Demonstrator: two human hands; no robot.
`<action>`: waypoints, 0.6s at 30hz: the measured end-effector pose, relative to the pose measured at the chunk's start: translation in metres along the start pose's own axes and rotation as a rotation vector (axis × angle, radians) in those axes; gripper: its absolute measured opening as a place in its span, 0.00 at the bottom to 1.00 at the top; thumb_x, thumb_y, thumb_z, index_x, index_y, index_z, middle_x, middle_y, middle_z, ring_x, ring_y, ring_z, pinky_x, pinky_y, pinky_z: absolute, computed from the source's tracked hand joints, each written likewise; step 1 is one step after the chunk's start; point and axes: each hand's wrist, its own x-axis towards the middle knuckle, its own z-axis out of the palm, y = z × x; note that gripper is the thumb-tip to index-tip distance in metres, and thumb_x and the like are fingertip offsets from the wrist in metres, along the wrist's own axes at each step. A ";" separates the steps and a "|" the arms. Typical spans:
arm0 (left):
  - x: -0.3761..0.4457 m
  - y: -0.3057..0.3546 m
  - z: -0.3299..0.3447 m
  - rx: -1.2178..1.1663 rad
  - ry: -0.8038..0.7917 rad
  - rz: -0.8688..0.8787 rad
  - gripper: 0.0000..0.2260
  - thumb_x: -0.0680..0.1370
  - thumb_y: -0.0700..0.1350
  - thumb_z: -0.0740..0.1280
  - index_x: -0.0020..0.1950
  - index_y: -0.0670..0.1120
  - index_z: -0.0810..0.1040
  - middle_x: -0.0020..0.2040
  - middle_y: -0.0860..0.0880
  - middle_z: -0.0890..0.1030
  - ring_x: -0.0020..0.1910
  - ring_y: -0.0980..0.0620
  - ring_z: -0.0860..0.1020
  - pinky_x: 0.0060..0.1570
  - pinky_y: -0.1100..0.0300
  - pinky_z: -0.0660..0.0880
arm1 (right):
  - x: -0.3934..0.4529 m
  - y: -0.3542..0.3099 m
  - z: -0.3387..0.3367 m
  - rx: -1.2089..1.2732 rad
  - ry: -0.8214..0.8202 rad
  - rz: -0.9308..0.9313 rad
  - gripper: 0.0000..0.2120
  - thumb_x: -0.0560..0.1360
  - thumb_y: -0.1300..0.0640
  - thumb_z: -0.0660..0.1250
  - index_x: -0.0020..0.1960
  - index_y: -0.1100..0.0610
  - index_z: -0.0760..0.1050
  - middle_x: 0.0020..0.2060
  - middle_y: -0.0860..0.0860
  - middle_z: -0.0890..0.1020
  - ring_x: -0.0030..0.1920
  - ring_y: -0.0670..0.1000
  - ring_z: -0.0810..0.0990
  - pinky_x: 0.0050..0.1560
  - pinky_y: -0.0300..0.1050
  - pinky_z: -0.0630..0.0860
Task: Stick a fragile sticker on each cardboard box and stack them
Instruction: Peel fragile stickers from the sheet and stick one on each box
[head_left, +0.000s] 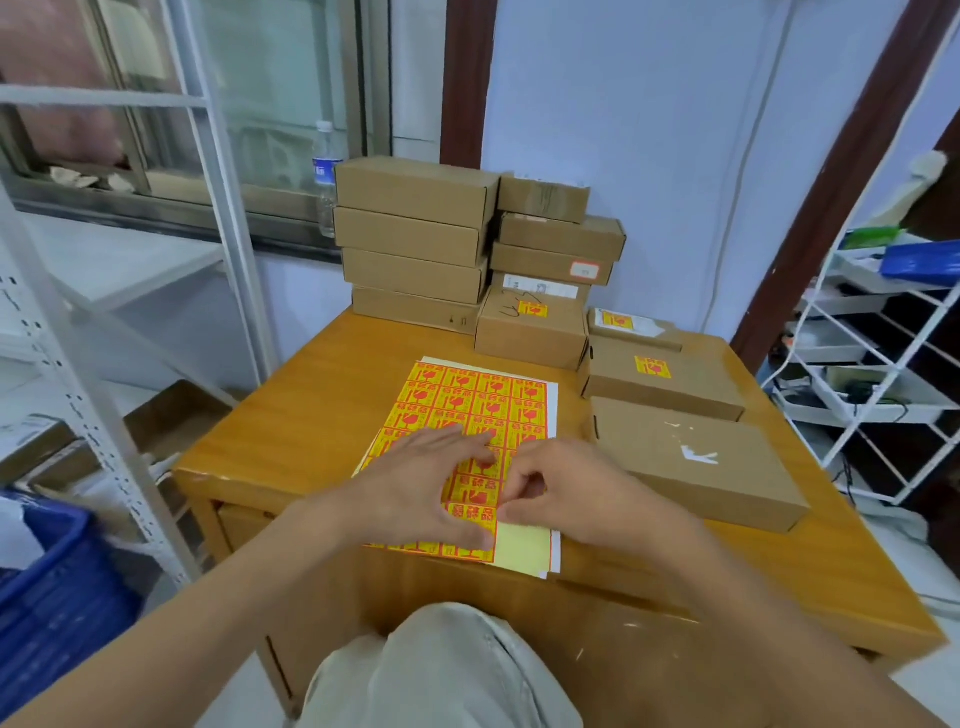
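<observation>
A sheet of yellow-and-red fragile stickers (467, 400) lies on the wooden table (311, 415) in front of me. My left hand (421, 483) rests flat on the sheet, fingers spread. My right hand (561, 488) pinches at a sticker on the sheet's right edge with curled fingers. A plain cardboard box (696, 457) with no sticker lies just right of the sheet. Behind it sit three boxes with stickers on top: one flat (660, 379), one taller (530, 332), one small (634, 325).
Two stacks of plain cardboard boxes (415, 239) (558, 234) stand at the table's back edge. A water bottle (326, 176) is behind them. White metal shelving (883, 364) stands at right, a shelf frame at left, a blue crate (57, 587) on the floor left.
</observation>
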 end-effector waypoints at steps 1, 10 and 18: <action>-0.001 0.000 0.001 0.014 -0.002 0.001 0.43 0.66 0.74 0.71 0.77 0.62 0.61 0.81 0.67 0.52 0.81 0.60 0.46 0.80 0.50 0.48 | 0.003 0.000 -0.005 0.019 -0.055 0.006 0.05 0.76 0.48 0.75 0.44 0.49 0.85 0.41 0.42 0.83 0.42 0.40 0.79 0.42 0.39 0.76; -0.005 0.006 0.001 0.007 0.041 -0.014 0.42 0.64 0.72 0.73 0.74 0.64 0.62 0.79 0.69 0.55 0.80 0.61 0.48 0.79 0.49 0.51 | 0.009 -0.009 -0.020 -0.023 -0.224 -0.014 0.12 0.72 0.44 0.79 0.47 0.51 0.83 0.39 0.43 0.84 0.42 0.43 0.82 0.47 0.50 0.81; -0.006 0.008 0.002 0.004 0.068 -0.033 0.42 0.64 0.71 0.75 0.74 0.64 0.64 0.79 0.69 0.56 0.80 0.61 0.49 0.79 0.50 0.51 | 0.004 -0.014 -0.020 -0.174 -0.169 -0.058 0.08 0.74 0.44 0.76 0.45 0.49 0.84 0.40 0.42 0.84 0.42 0.42 0.80 0.43 0.48 0.78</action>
